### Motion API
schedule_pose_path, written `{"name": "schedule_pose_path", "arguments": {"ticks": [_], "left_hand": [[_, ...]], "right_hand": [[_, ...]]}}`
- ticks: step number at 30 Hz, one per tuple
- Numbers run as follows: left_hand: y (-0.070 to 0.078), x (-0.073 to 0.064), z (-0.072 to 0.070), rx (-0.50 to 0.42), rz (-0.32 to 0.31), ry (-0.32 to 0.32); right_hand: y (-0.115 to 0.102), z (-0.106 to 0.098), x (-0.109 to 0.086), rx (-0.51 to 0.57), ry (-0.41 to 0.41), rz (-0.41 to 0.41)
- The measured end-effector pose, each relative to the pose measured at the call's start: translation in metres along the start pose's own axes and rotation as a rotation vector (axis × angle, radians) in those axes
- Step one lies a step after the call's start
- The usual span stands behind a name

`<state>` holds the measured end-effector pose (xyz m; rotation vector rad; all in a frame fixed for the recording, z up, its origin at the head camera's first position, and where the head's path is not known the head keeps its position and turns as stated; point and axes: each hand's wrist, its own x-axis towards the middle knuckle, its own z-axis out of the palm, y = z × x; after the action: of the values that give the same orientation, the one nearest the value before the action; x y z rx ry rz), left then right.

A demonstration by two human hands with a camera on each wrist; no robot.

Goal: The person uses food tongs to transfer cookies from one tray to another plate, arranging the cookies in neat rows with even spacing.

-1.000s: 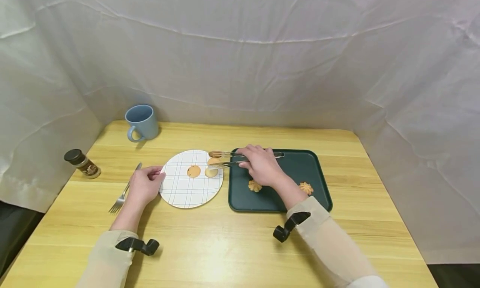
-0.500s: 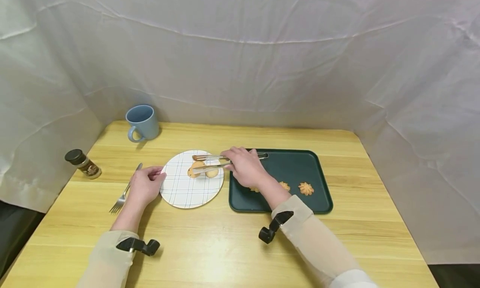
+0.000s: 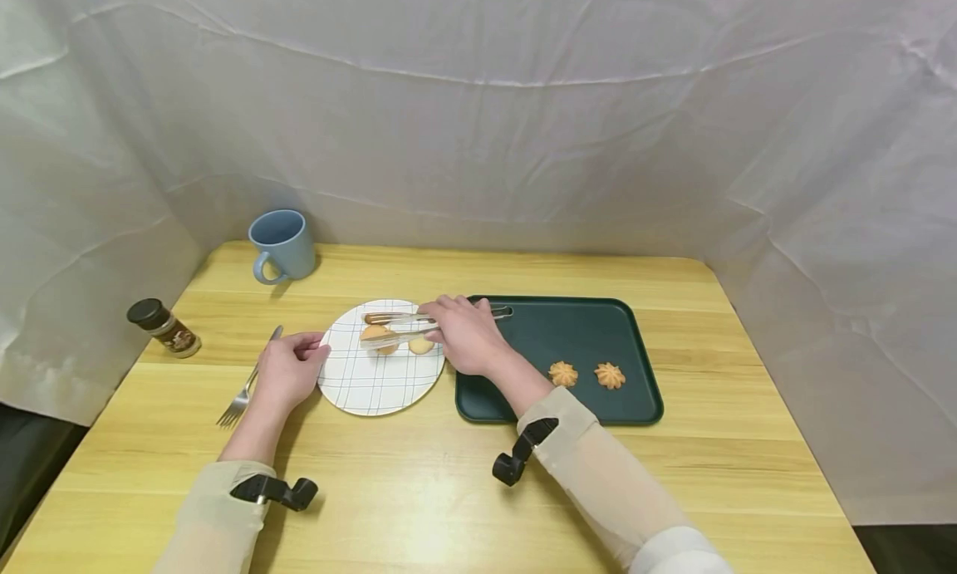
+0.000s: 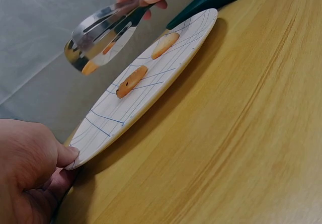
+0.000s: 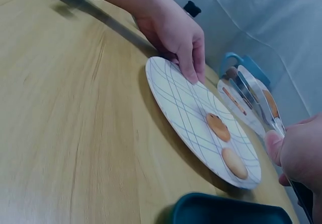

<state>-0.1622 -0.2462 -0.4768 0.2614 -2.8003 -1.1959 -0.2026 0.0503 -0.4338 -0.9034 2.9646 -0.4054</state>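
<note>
My left hand [image 3: 290, 370] pinches the left rim of a round white plate [image 3: 374, 391] with blue lines, thumb on top and fingers beneath. In my right hand [image 3: 467, 340] is a pair of metal serving tongs [image 3: 407, 336], held above the plate. A golden cookie [image 3: 371, 332] sits between the tongs' ends, raised off the plate, as the left wrist view confirms. Beneath it on the plate lies a dark-specked cookie [image 4: 132, 82], mostly covered in the head view. A paler oval cookie [image 4: 165, 46] rests nearer the tray side.
A dark green tray [image 3: 576, 333] right of the plate bears two flower-shaped cookies, one [image 3: 563, 374] beside the other [image 3: 610, 375]. A fork [image 3: 241, 401] lies by my left forearm. Further left is a tilted-looking black-capped spice jar [image 3: 166, 328]. A blue mug [image 3: 284, 246] stands behind.
My right hand has moved left, carrying the tongs and cookie from the plate's right edge to over the specked cookie. The left hand stays on the plate's rim.
</note>
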Motion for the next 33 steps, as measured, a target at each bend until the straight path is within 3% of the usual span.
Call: {"name": "schedule_pose_path", "arguments": {"ticks": [16, 33], "left_hand": [[0.003, -0.001, -0.002, -0.011, 0.013, 0.008], [-0.002, 0.002, 0.001, -0.004, 0.001, 0.0]], "right_hand": [[-0.027, 0.012, 0.015, -0.066, -0.022, 0.019], [-0.036, 0.027, 0.029, -0.142, -0.049, 0.041]]}}
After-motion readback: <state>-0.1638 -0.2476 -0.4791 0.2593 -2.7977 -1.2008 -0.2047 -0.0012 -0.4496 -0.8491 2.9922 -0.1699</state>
